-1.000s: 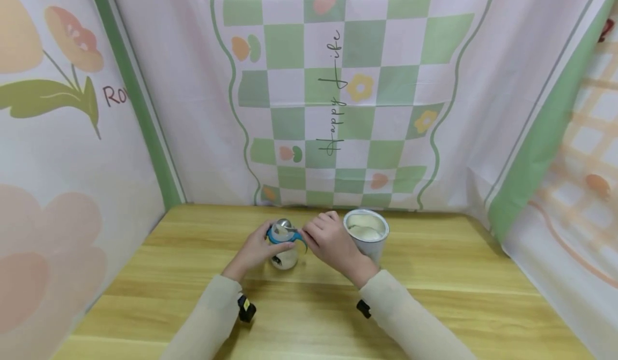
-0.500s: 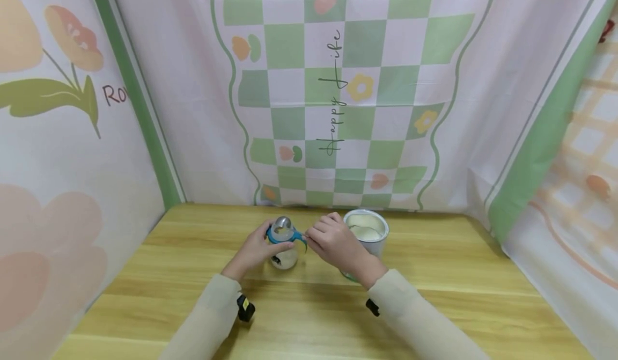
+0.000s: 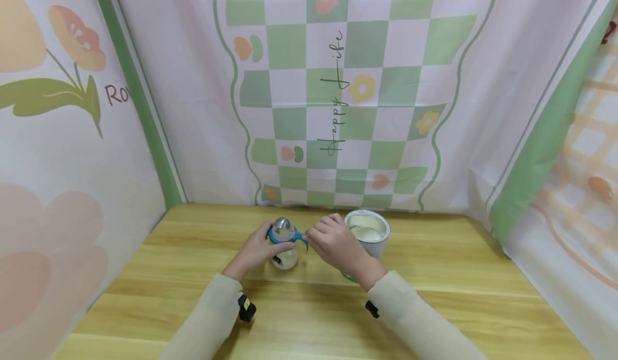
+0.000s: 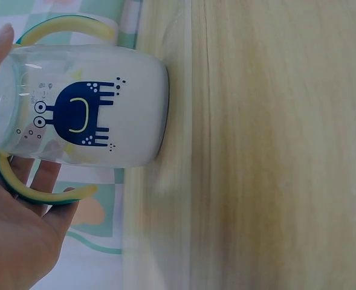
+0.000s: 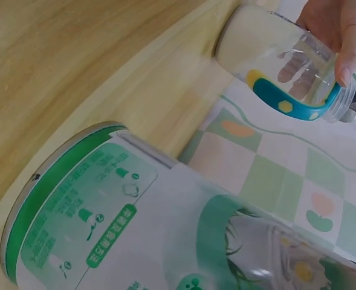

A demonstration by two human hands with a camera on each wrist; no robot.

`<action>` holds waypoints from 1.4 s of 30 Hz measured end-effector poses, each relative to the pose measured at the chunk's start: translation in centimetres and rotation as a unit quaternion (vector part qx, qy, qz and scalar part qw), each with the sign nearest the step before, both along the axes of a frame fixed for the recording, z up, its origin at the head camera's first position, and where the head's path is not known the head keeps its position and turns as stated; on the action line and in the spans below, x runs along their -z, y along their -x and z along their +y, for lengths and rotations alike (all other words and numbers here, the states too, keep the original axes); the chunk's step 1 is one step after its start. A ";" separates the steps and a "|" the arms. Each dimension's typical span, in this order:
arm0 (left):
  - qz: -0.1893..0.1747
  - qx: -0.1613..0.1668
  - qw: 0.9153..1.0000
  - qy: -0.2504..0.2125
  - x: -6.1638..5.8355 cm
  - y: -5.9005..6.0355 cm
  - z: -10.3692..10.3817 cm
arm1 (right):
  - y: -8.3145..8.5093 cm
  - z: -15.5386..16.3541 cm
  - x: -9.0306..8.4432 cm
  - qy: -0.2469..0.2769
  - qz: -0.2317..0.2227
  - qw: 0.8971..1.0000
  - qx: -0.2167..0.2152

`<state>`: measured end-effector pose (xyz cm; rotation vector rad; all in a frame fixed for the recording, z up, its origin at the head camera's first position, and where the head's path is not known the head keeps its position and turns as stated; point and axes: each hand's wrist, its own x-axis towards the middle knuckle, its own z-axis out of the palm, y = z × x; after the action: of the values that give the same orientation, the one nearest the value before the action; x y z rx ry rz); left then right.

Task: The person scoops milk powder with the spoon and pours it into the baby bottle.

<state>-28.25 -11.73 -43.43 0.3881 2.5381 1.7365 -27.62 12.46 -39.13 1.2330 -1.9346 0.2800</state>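
Note:
A clear baby bottle stands upright on the table, with blue-and-yellow side handles and a dark cartoon print. Pale milky contents fill much of its lower part. My left hand grips the bottle around its neck, thumb on the near side. At the bottle's open mouth is the bowl of a metal spoon. My right hand pinches the spoon's handle, most of which the fingers hide. Beside that hand stands an open can of pale powder; its green-and-white printed side fills much of the right wrist view.
The wooden table ends at a fabric backdrop with green checks, close behind the bottle and can. Printed fabric also hangs at the left and right. A small black camera sits on the left wrist.
My right hand has shifted slightly right, and its wrist has swung right and down, uncovering the can's lower edge. The spoon bowl stays at the bottle's mouth; my left hand keeps its hold.

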 end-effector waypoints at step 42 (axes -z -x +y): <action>0.012 0.000 0.999 0.047 -0.5 0.1 -0.1 | -1.4 1.2 -3.7 0.229 -0.373 0.898 0.053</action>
<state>-28.36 -11.83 -42.92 0.4063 2.6236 1.6158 -26.27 13.68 -35.44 0.7396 -2.3516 1.2203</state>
